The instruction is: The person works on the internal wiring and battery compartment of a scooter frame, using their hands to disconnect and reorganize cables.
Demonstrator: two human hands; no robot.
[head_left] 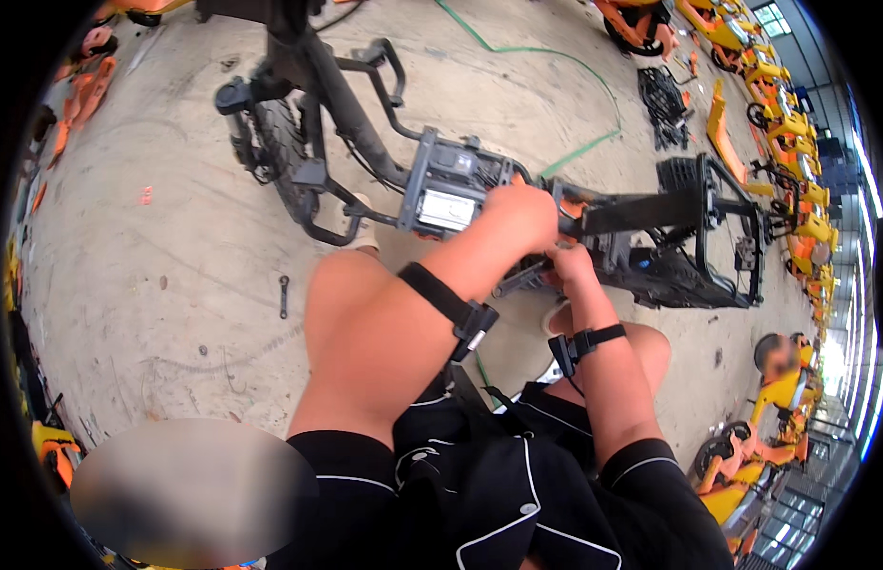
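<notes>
Illumination bright and diffuse; floor [204,275] evenly lit, shadows soft. Bright wall strips [869,176], far right of the left grip [522,214], show white glare. Pale panel [449,209], just left of that grip, appears nearly washed out. Straight edges farthest from the grip bend; black border surrounds. Oval patch [190,489], below-left of the grip, heavily blurred.

Bare black scooter frame [419,180], crosswise

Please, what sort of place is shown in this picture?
Probably a scooter workshop: a bare black vehicle frame stands here, a wrench-like tool lies on the floor, and yellow scooters line the right side.
</notes>
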